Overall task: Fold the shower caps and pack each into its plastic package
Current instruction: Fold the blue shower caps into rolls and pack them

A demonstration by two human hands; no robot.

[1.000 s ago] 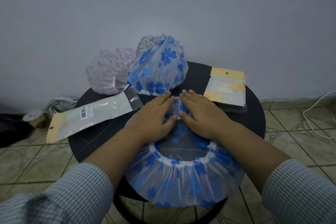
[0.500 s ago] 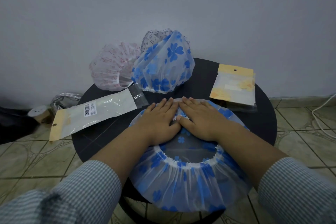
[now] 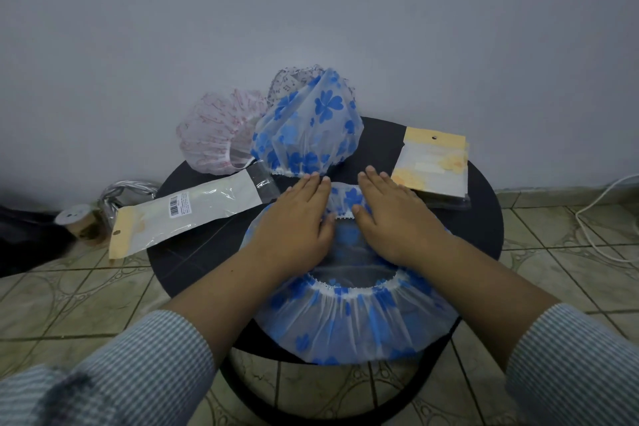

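A blue-flowered shower cap (image 3: 349, 325) lies flat on the round black table (image 3: 193, 252), its elastic opening facing up and its near edge hanging over the table's front. My left hand (image 3: 297, 221) and my right hand (image 3: 390, 218) press flat on its far half with straight fingers, a small gap between them. A long empty plastic package (image 3: 186, 214) with a barcode label lies to the left. A shorter package (image 3: 435, 162) with a yellow header lies at the right.
At the back of the table stand a puffed blue-flowered cap (image 3: 311, 124), a pink-patterned cap (image 3: 218, 135) and a dark-dotted cap (image 3: 290, 79) behind them. A grey wall rises close behind. On the tiled floor lie a tape roll (image 3: 74, 221), a silver bundle (image 3: 128, 194) and a white cable (image 3: 601, 218).
Both hands have slid forward over the cap and spread apart, flattening its far half. The view has shifted slightly.
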